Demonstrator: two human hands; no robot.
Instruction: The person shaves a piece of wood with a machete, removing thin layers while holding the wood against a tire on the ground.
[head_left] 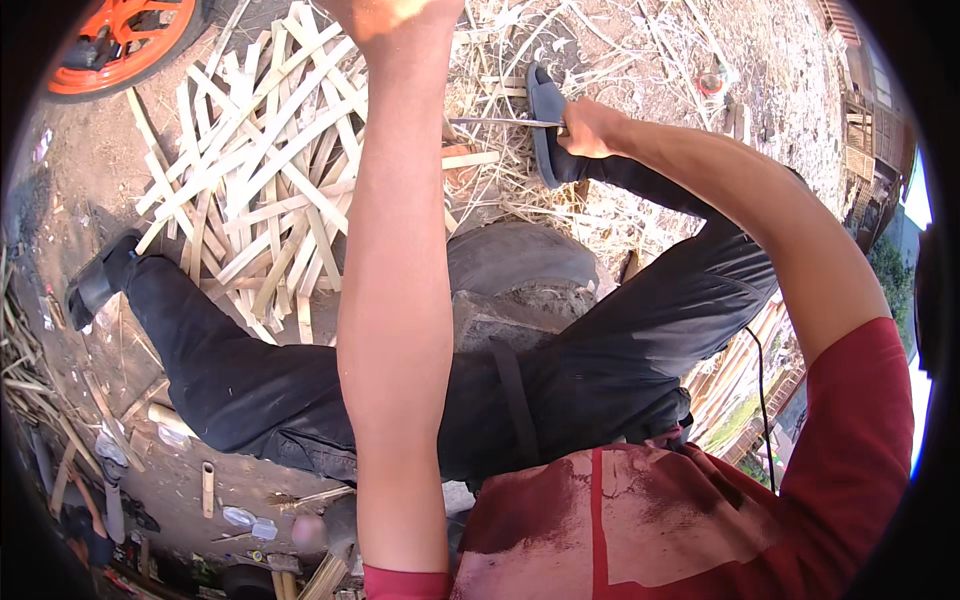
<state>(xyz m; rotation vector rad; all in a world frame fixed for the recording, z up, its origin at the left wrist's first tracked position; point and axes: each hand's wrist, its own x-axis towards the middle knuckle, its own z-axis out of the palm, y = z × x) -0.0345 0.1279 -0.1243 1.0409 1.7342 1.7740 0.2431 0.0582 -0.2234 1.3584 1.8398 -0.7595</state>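
My left forearm rises through the middle of the view, and my left hand (395, 14) is cut off by the top edge, so its fingers are hidden. At the upper right, my right hand (590, 128) is closed around the handle of a knife (500, 122). Its long, thin blade points left, toward my left forearm. Below and left of the blade lies a loose pile of split bamboo strips (265, 180), partly hidden behind my left arm. Pale shavings (560, 205) cover the ground around my right foot, which wears a dark sandal (543, 105).
An orange wheel (125, 45) stands at the upper left. Between my spread legs is a dark, rounded tyre-like object (525, 255) beside a rough block (510, 318). A short bamboo piece (208, 490) and clear plastic litter (250, 522) lie at the lower left. Another person (90, 520) is at the lower-left rim.
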